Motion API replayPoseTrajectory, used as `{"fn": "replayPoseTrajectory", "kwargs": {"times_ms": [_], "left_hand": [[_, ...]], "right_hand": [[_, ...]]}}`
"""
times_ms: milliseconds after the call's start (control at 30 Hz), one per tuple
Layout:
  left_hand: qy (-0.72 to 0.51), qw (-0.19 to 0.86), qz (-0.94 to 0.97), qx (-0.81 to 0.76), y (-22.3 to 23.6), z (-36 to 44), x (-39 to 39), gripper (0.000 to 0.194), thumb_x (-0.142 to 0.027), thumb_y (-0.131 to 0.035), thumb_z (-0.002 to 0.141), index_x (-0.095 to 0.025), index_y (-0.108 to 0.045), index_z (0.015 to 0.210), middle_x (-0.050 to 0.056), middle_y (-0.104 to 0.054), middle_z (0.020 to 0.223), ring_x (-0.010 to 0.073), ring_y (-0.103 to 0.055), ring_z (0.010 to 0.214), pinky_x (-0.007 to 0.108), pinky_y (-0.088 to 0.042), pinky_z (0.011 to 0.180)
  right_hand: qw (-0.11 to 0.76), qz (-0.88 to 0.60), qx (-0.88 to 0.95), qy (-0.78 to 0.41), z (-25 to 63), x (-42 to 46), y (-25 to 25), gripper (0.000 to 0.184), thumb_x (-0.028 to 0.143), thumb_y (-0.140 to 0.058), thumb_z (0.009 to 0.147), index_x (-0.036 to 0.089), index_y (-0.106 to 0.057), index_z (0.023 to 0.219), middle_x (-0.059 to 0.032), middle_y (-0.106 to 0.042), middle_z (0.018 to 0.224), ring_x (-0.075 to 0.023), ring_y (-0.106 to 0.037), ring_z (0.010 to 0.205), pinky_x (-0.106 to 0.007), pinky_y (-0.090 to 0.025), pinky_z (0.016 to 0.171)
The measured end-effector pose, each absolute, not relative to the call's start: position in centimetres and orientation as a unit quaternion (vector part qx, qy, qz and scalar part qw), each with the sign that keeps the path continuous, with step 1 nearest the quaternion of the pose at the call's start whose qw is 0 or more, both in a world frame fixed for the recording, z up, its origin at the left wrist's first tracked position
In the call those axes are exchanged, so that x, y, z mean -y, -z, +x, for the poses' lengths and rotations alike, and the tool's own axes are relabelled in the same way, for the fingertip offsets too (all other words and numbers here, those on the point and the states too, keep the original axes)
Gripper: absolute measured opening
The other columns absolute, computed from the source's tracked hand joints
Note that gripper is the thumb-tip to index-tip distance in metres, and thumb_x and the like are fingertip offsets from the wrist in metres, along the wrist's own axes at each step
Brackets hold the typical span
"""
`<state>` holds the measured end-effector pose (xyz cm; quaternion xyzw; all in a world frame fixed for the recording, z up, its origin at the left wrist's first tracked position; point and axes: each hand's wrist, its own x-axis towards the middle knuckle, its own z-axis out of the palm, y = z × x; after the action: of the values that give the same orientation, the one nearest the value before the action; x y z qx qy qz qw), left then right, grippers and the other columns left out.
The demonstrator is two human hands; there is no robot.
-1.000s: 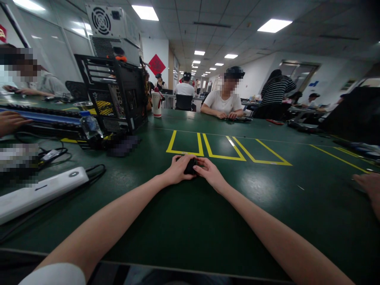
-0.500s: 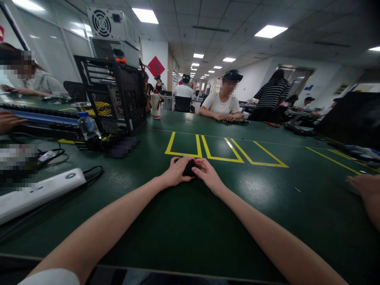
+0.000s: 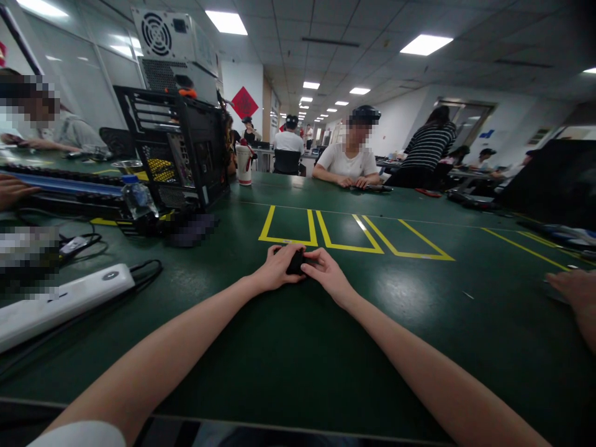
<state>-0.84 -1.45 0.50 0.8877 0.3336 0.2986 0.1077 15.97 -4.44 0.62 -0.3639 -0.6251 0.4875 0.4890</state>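
Note:
Both of my hands meet over a small black object (image 3: 296,263) on the green table (image 3: 298,347). My left hand (image 3: 278,267) is wrapped round its left side and top, thumb toward me. On its right side, my right hand (image 3: 325,268) closes with thumb and fingertips against it. The fingers hide much of the object, and I cannot make out its kind. Just beyond my hands lie yellow tape outlines (image 3: 321,245) on the table.
At left are a white power strip (image 3: 69,304), a plastic bottle (image 3: 138,197) and a black computer case (image 3: 186,149) with power supplies (image 3: 174,43) on top. A cup (image 3: 244,162) stands behind. Another person's hand (image 3: 575,298) rests at right; a person (image 3: 351,155) sits opposite.
My hands stay at the same spot on the black object, with almost no visible movement. The view has shifted very slightly.

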Motion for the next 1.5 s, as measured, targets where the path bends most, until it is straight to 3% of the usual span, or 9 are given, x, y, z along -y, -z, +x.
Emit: {"fn": "replayPoseTrajectory", "kwargs": {"times_ms": [200,433,567,700,933,1167,1500], "left_hand": [[-0.300,0.101,0.887,-0.336,-0.46,-0.79,1.40,0.059,-0.034,-0.061,0.069,-0.024,-0.030,0.118,0.007,-0.047,0.118,0.0232,-0.042,0.111,0.041,-0.022,0.096],[-0.298,0.111,0.884,-0.343,-0.72,-0.81,1.63,0.056,-0.031,-0.060,0.069,-0.025,-0.032,0.117,0.005,-0.049,0.116,0.0233,-0.044,0.110,0.042,-0.022,0.096],[-0.303,0.109,0.884,-0.339,-0.68,-0.80,1.57,0.057,-0.033,-0.062,0.068,-0.025,-0.032,0.116,0.005,-0.049,0.116,0.0233,-0.043,0.110,0.041,-0.021,0.096],[-0.302,0.110,0.885,-0.338,-0.68,-0.77,1.51,0.058,-0.033,-0.062,0.068,-0.025,-0.031,0.117,0.006,-0.048,0.117,0.0233,-0.043,0.111,0.042,-0.021,0.096],[-0.301,0.112,0.883,-0.341,-0.67,-0.86,1.55,0.056,-0.032,-0.060,0.070,-0.025,-0.031,0.117,0.005,-0.048,0.116,0.0228,-0.044,0.109,0.042,-0.022,0.096],[-0.302,0.106,0.885,-0.339,-0.32,-0.89,1.26,0.061,-0.034,-0.062,0.068,-0.025,-0.029,0.118,0.005,-0.046,0.119,0.0230,-0.042,0.111,0.041,-0.021,0.096],[-0.299,0.113,0.884,-0.341,-0.54,-0.77,1.39,0.058,-0.032,-0.060,0.070,-0.025,-0.029,0.118,0.005,-0.047,0.118,0.0228,-0.042,0.111,0.041,-0.021,0.096]], "right_hand": [[0.481,-0.397,0.613,-0.485,15.81,3.80,-0.55,0.031,0.029,-0.062,0.069,0.022,-0.050,0.097,-0.0017,-0.056,0.094,-0.0153,-0.055,0.091,-0.036,-0.044,0.086],[0.480,-0.345,0.623,-0.512,15.97,4.48,-1.04,0.030,0.025,-0.065,0.067,0.022,-0.049,0.092,-0.0016,-0.055,0.105,-0.0161,-0.052,0.104,-0.035,-0.041,0.092],[0.487,-0.387,0.620,-0.478,15.89,4.28,-0.82,0.023,0.033,-0.061,0.071,0.022,-0.051,0.089,-0.0015,-0.057,0.099,-0.0164,-0.054,0.099,-0.036,-0.041,0.089],[0.476,-0.416,0.607,-0.480,15.88,3.79,-0.59,0.029,0.035,-0.060,0.070,0.023,-0.052,0.094,-0.0032,-0.057,0.101,-0.0175,-0.053,0.099,-0.038,-0.042,0.087],[0.462,-0.357,0.627,-0.515,16.07,4.30,-0.97,0.031,0.024,-0.062,0.070,0.022,-0.050,0.098,-0.0029,-0.054,0.107,-0.0165,-0.052,0.105,-0.036,-0.040,0.093],[0.475,-0.402,0.623,-0.474,15.88,3.92,-0.80,0.026,0.032,-0.061,0.070,0.022,-0.050,0.091,-0.0017,-0.057,0.097,-0.0165,-0.053,0.098,-0.037,-0.042,0.087],[0.482,-0.345,0.629,-0.502,16.04,4.59,-1.05,0.029,0.023,-0.063,0.068,0.022,-0.050,0.093,-0.0015,-0.053,0.105,-0.0155,-0.052,0.103,-0.034,-0.040,0.092]]}}
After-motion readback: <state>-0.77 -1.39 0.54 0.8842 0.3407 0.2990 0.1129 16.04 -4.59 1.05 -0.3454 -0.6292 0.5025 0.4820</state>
